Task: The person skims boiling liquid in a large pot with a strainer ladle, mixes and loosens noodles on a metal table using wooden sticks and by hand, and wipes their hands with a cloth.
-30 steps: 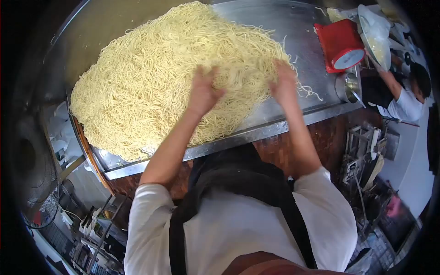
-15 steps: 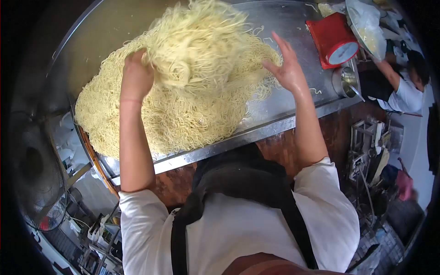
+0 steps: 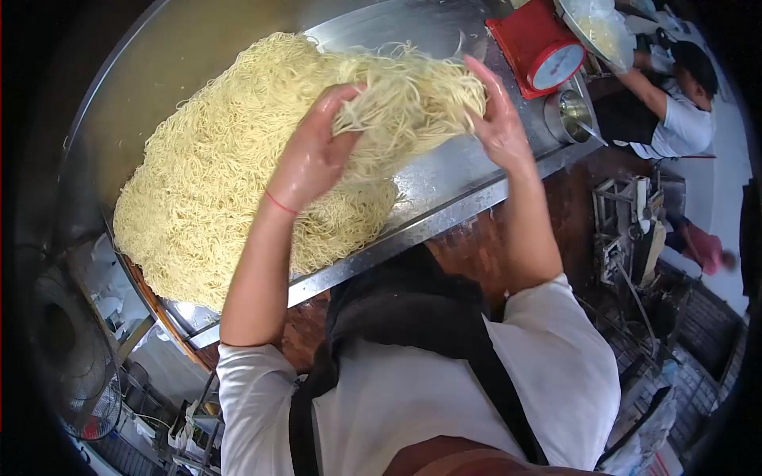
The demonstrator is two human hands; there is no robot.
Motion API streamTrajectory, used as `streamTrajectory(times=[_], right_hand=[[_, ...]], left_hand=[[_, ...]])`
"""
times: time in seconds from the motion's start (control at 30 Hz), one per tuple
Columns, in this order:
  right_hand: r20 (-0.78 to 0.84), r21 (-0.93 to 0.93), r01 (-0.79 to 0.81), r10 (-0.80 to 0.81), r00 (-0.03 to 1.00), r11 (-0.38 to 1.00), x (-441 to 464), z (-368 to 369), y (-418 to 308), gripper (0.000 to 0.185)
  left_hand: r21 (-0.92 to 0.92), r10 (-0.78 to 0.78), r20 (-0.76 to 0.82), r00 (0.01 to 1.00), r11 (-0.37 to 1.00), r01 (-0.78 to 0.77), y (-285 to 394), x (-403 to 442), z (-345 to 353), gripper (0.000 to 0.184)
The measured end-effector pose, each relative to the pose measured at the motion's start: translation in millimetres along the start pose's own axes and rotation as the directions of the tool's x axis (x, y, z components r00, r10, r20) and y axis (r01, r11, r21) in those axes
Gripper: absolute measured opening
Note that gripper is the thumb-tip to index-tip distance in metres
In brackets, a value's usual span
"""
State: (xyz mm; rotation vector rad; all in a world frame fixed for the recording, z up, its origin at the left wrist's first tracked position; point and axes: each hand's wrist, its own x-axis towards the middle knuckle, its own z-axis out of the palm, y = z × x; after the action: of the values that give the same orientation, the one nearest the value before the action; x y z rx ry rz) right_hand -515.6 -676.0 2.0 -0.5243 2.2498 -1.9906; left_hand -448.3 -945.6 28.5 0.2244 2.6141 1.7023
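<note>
A broad heap of pale yellow noodles [image 3: 214,174] covers much of the steel worktop [image 3: 429,198]. Between my two hands, a loose bunch of noodles [image 3: 409,107] hangs above the heap's right side, its strands slightly blurred. My left hand [image 3: 317,151], with a thin red band at the wrist, grips the left side of this bunch, thumb and fingers curled into it. At the other end, my right hand [image 3: 502,123] clasps the strands between thumb and fingers. Fingertips of both hands are partly hidden by noodles.
Right of the heap stand a red dial scale [image 3: 536,47] bearing a metal pan [image 3: 591,40] and a metal pot [image 3: 565,119] with a utensil in it. Beyond them, a person [image 3: 675,119] reaches toward the pan. A fan [image 3: 87,389] is at lower left.
The noodles that were in the air above the heap are now lower and between my hands. My left hand has moved right, and both hands have closed on the strands.
</note>
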Motion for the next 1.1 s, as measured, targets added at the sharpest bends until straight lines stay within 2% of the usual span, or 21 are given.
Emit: streamTrajectory(times=[0.07, 0.13, 0.2, 0.27, 0.3, 0.33, 0.37, 0.4, 0.43, 0.5, 0.53, 0.57, 0.6, 0.67, 0.7, 0.77, 0.83, 0.9, 0.97, 1.03, 1.1], right_hand=[[0.026, -0.445, -0.221, 0.260, 0.965, 0.868, -21.5, -42.2, 19.3, 0.064], [-0.067, -0.858, -0.162, 0.206, 0.976, 0.488, -37.3, -86.9, 76.4, 0.066], [-0.138, -0.847, -0.273, 0.308, 0.941, 0.456, -39.1, -84.3, 102.8, 0.067], [-0.080, -0.902, -0.328, 0.639, 0.765, 0.280, -26.2, -21.2, 119.7, 0.063], [-0.082, -0.907, -0.197, 0.303, 0.949, 0.371, -51.9, 14.3, 207.8, 0.061], [-0.132, -0.777, -0.152, 0.078, 0.988, 0.611, -52.9, 58.4, 221.6, 0.057], [-0.020, -0.734, -0.251, 0.350, 0.937, 0.631, -33.8, 90.4, 189.3, 0.057], [0.112, -0.698, -0.358, 0.588, 0.801, 0.620, -12.4, 104.4, 138.9, 0.057], [0.168, -0.537, -0.389, 0.547, 0.820, 0.749, -5.3, 97.5, 104.5, 0.061], [0.247, -0.147, -0.415, 0.439, 0.864, 0.898, -6.1, 73.3, 52.3, 0.068], [0.307, -0.051, -0.260, 0.263, 0.915, 0.964, -7.7, 54.9, 37.3, 0.065], [0.350, 0.052, -0.090, 0.066, 0.934, 0.995, -8.6, 33.7, 29.5, 0.063], [0.258, -0.090, -0.132, 0.152, 0.954, 0.987, -12.9, 12.4, 46.2, 0.063], [0.037, -0.351, -0.244, 0.274, 0.961, 0.904, -30.5, -10.9, 118.7, 0.063], [0.006, -0.294, -0.334, 0.351, 0.936, 0.896, -46.3, 4.1, 155.2, 0.064], [-0.035, -0.252, -0.449, 0.455, 0.890, 0.857, -58.9, 66.1, 198.6, 0.064], [-0.063, -0.364, -0.461, 0.473, 0.879, 0.809, -56.1, 134.8, 183.3, 0.062], [-0.033, -0.292, -0.544, 0.560, 0.828, 0.786, -31.3, 128.5, 160.7, 0.058], [0.090, 0.013, -0.465, 0.462, 0.882, 0.885, -28.0, 83.8, 131.3, 0.047], [-0.049, 0.258, -0.492, 0.520, 0.853, 0.832, -30.4, 28.3, 66.3, 0.037], [-0.162, 0.292, -0.347, 0.404, 0.900, 0.891, -42.8, -36.5, 68.0, 0.047]], left_hand=[[0.377, -0.014, 0.105, 0.994, 0.926, -0.027, -41.9, -9.1, -24.7, 0.045], [0.433, -0.229, -0.068, 0.971, 0.870, 0.235, -65.5, -28.4, -38.8, 0.047], [0.404, -0.323, -0.195, 0.926, 0.834, 0.376, -87.0, -36.0, -37.0, 0.050], [0.235, -0.402, -0.119, 0.908, 0.877, 0.419, -118.9, -40.7, 14.6, 0.051], [0.151, -0.430, -0.076, 0.900, 0.887, 0.437, -130.7, -39.4, 42.5, 0.051], [0.280, -0.356, -0.046, 0.933, 0.892, 0.354, -134.1, -37.8, 65.3, 0.050], [0.399, -0.289, -0.005, 0.957, 0.877, 0.266, -139.9, -39.0, 82.5, 0.049], [0.272, -0.202, -0.014, 0.979, 0.942, 0.198, -155.6, -40.0, 89.4, 0.050], [0.190, -0.299, -0.100, 0.949, 0.930, 0.314, -119.2, -38.2, 69.9, 0.047], [0.012, -0.329, -0.134, 0.935, 0.943, 0.333, -65.9, -48.0, 16.2, 0.044], [-0.077, -0.343, -0.150, 0.927, 0.939, 0.335, -39.2, -53.0, -10.6, 0.044], [-0.208, -0.199, -0.145, 0.969, 0.964, 0.167, -44.5, -60.5, -33.1, 0.050], [-0.139, -0.275, -0.125, 0.953, 0.956, 0.258, -37.2, -65.0, -55.0, 0.053], [0.299, -0.319, -0.295, 0.901, 0.864, 0.404, -50.4, -69.5, -76.8, 0.058], [0.463, -0.332, -0.394, 0.857, 0.734, 0.497, -68.6, -73.4, -72.7, 0.061], [0.500, -0.199, -0.259, 0.945, 0.809, 0.307, -127.6, -76.5, -33.6, 0.060], [0.618, -0.135, -0.200, 0.970, 0.751, 0.232, -148.1, -73.5, 43.8, 0.051], [0.276, -0.329, -0.185, 0.926, 0.887, 0.371, -110.3, -55.2, 89.0, 0.044], [0.188, 0.020, -0.174, 0.984, 0.982, 0.013, -83.0, -47.1, 89.6, 0.039], [-0.012, 0.168, -0.067, 0.983, 0.986, -0.169, -30.8, -44.9, 73.9, 0.046], [0.021, 0.134, 0.076, 0.988, 0.990, -0.136, -10.8, -58.6, 58.4, 0.049]])
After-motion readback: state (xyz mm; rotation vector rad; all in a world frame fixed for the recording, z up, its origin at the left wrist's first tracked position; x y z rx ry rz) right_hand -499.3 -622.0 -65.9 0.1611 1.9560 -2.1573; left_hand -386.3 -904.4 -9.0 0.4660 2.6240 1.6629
